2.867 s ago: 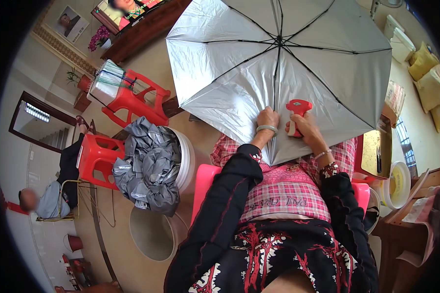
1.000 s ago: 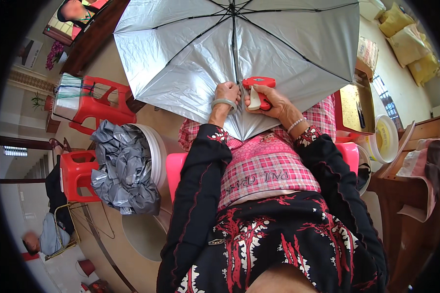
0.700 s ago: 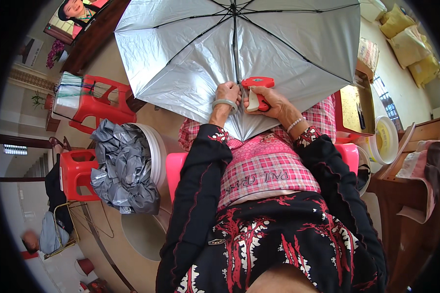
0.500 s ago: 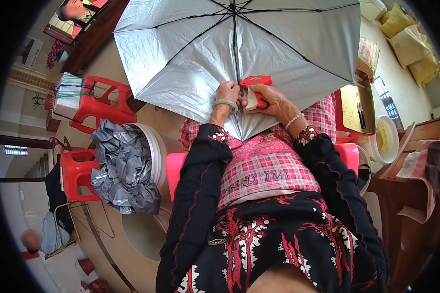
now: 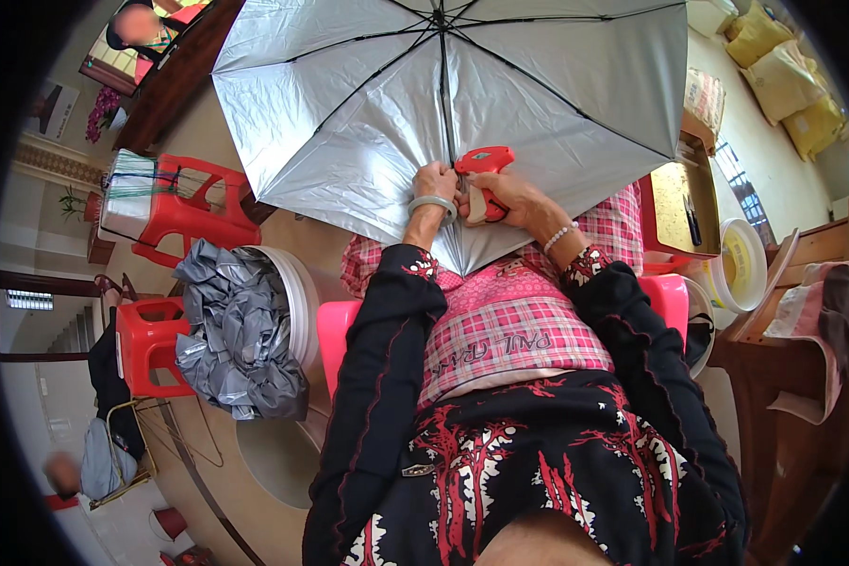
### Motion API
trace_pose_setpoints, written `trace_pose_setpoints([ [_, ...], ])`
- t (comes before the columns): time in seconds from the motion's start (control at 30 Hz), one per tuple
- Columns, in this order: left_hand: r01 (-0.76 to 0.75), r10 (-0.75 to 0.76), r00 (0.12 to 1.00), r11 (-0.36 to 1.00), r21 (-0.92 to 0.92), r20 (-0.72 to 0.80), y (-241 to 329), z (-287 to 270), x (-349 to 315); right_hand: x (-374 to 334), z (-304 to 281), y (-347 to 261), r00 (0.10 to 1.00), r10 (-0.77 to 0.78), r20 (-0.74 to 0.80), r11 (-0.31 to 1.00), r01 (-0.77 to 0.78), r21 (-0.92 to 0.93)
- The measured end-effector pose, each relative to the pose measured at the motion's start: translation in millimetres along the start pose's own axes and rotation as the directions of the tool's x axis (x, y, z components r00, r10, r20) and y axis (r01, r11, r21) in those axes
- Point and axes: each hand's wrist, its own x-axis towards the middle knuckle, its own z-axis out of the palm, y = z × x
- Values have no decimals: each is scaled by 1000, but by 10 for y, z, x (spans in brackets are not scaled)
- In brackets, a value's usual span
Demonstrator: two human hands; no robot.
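Observation:
An opened umbrella (image 5: 547, 104) with a silver underside and dark ribs spreads in front of me, its near edge over my lap. My left hand (image 5: 435, 185) pinches the silver cloth and the rib (image 5: 446, 118) close to that near edge; the fingertips are partly hidden. In my right hand (image 5: 519, 200) is a red and white pistol-shaped hand tool (image 5: 486, 159), its red nose beside the rib and my left fingers. My right fingers wrap round its grip. A pink checked apron (image 5: 519, 335) covers my lap under the cloth.
Left of me, a white bucket (image 5: 299, 297) holds crumpled silver cloth (image 5: 236, 330), beside red stools (image 5: 193, 203). On the right are a tray (image 5: 679, 203) with a dark tool, a white bucket (image 5: 743, 267) and a wooden chair (image 5: 783, 330). A person (image 5: 113, 453) sits at the far left.
The red tool has turned, its nose tilting upward at the right, and stays by my left fingers. The whole view has shifted slightly. My left hand keeps its pinch.

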Motion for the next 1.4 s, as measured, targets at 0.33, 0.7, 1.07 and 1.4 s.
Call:
trace_pose_setpoints([
  [0.33,74,-79,996,989,132,36,105,-7,152,-529,83,-643,938,-344,-43,863,298,-407],
  [0.7,-38,178,983,386,922,-34,662,-1241,596,-894,230,-960,741,-668,-73,551,426,-718],
  [1.07,-267,130,963,382,885,235,840,-288,309,-777,195,-869,800,-598,-40,618,430,-659],
  [1.4,-353,125,936,340,872,330,888,-87,459,-727,201,-872,816,-571,-88,656,389,-646],
])
